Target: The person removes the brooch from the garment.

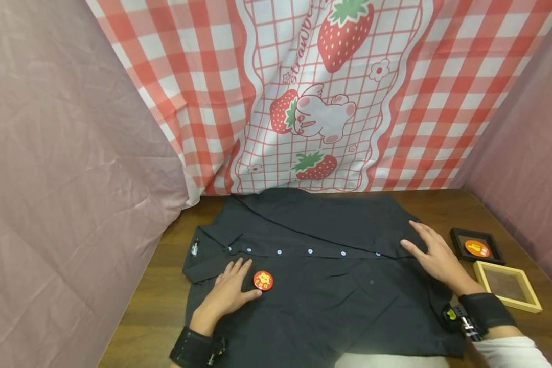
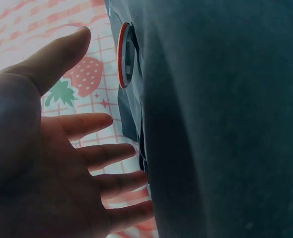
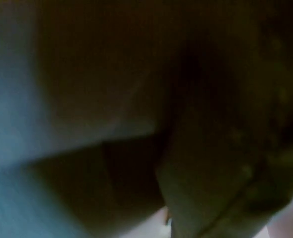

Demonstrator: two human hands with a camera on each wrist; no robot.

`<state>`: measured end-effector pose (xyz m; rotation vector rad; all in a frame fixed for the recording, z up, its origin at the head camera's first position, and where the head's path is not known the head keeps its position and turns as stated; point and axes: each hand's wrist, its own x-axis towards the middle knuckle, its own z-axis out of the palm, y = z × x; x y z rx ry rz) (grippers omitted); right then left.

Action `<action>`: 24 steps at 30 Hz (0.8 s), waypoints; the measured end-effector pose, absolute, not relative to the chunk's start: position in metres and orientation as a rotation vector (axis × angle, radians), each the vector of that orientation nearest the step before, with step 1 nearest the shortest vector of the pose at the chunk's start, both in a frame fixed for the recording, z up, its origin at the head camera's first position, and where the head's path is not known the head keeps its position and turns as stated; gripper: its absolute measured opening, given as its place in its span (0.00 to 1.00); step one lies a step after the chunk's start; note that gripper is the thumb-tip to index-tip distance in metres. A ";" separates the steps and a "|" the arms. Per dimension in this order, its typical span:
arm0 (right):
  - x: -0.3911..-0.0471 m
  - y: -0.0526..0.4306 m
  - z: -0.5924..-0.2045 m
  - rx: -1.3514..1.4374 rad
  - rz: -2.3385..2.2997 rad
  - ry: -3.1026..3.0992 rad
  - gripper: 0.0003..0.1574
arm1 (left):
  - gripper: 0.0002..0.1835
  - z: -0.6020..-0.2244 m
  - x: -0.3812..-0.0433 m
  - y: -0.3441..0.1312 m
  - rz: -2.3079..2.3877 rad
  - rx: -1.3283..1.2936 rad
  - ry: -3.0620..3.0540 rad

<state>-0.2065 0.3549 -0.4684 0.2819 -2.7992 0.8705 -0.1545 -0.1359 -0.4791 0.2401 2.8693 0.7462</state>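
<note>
A dark button-up shirt (image 1: pixel 313 296) lies spread on the wooden table, its collar toward the left and a row of pale buttons running across it. On its chest sits a round red badge (image 1: pixel 263 280) with a yellow star; in the left wrist view the badge (image 2: pixel 125 55) appears edge-on. My left hand (image 1: pixel 230 289) lies by the collar with fingers extended, its thumb close to the badge. Over the shirt's right edge, my right hand (image 1: pixel 437 255) has its fingers spread and holds nothing. The right wrist view is too dark and blurred to make out the hand.
At the right of the table (image 1: pixel 138 312) is a black frame (image 1: pixel 455 240) with an orange round badge (image 1: pixel 477 248) inside. A light wooden frame (image 1: pixel 531 286) lies just in front of it. A red-and-white checked strawberry cloth (image 1: pixel 211 76) hangs behind; pink fabric (image 1: pixel 73 153) borders the sides.
</note>
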 end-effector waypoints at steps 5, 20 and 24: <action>-0.205 0.347 -0.471 0.292 0.869 -2.797 0.43 | 0.45 -0.480 -0.154 -0.136 0.740 0.225 2.834; -0.203 0.314 -0.473 0.335 0.901 -2.729 0.40 | 0.47 -0.478 -0.154 -0.134 0.714 0.177 2.766; -0.203 0.306 -0.470 0.348 0.917 -2.741 0.39 | 0.47 -0.477 -0.153 -0.135 0.711 0.168 2.761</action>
